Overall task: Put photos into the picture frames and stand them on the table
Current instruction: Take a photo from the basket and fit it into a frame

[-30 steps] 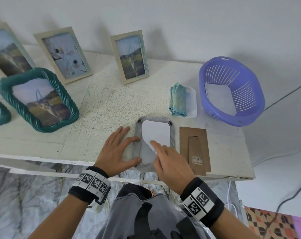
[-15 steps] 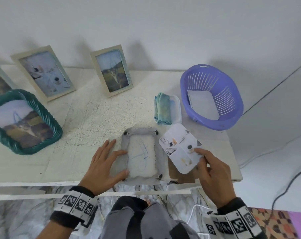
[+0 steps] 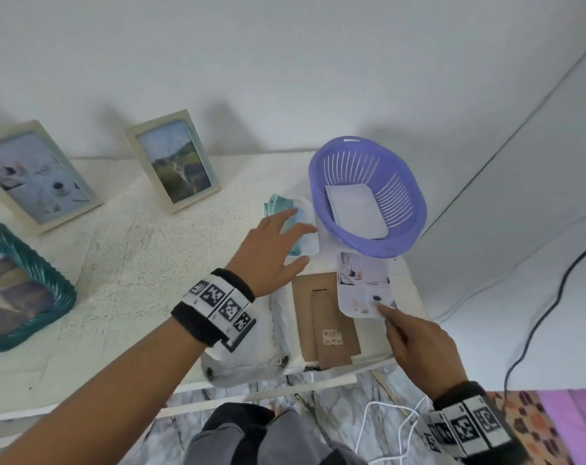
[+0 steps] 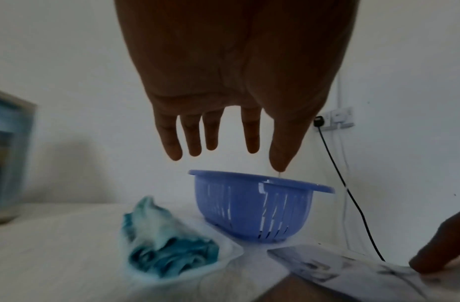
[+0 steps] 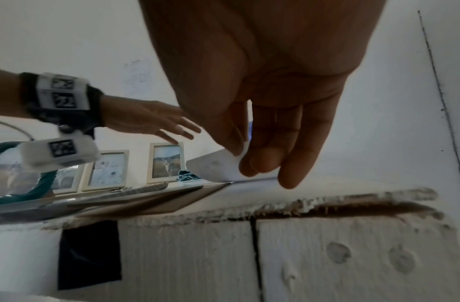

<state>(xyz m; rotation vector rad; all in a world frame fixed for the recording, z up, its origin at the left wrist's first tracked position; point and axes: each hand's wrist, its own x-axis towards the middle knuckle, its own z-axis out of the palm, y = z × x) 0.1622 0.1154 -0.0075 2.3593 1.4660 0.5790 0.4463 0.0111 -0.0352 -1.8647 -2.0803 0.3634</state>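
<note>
While right hand (image 3: 416, 344) pinches the photo (image 3: 363, 286), left hand (image 3: 268, 251) hovers spread (over cloth (image 4: 169, 241)).

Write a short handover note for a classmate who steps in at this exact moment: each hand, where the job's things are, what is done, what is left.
Hands: left hand open, held over the teal cloth in its white tray, touching nothing that shows. Right hand pinches the photo at its near corner.
Things: grey frame lies face down at the table's front edge, brown backing board beside it. More prints sit in the purple basket.
Done: two pale frames stand filled at the wall; a teal frame holds a photo too.
Left: load the photo, fit the backing, stand the frame.
</note>
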